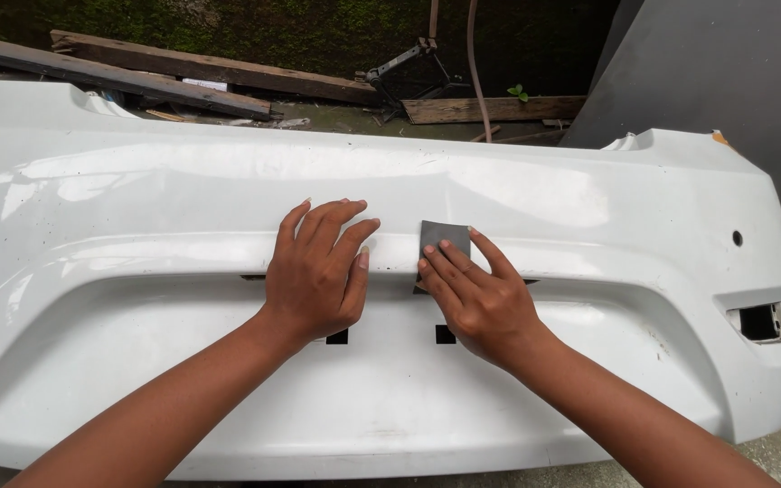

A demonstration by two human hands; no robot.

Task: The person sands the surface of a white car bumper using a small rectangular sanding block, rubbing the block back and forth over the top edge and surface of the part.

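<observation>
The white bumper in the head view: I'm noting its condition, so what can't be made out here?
- Bumper: its left end and lower edge are cut off by the frame.
- Surface under the left hand and right hand: covered by them.
- Grey sanding sheet: its lower part is hidden by the right fingers.
- Two square holes: partly covered by the wrists.
- Fine scratches: too small to tell.

Open bumper face to both sides, clutter only along the far edge

The white car bumper (pixel 137 190) lies bare left of the left hand (pixel 316 271) and right of the right hand (pixel 476 298), which presses on a grey sanding sheet (pixel 443 235); only a narrow gap separates the two hands. Beyond the bumper's far edge, wooden planks (pixel 164 72), a metal jack (pixel 399 72) and a dark panel (pixel 707 72) close off the way.
</observation>
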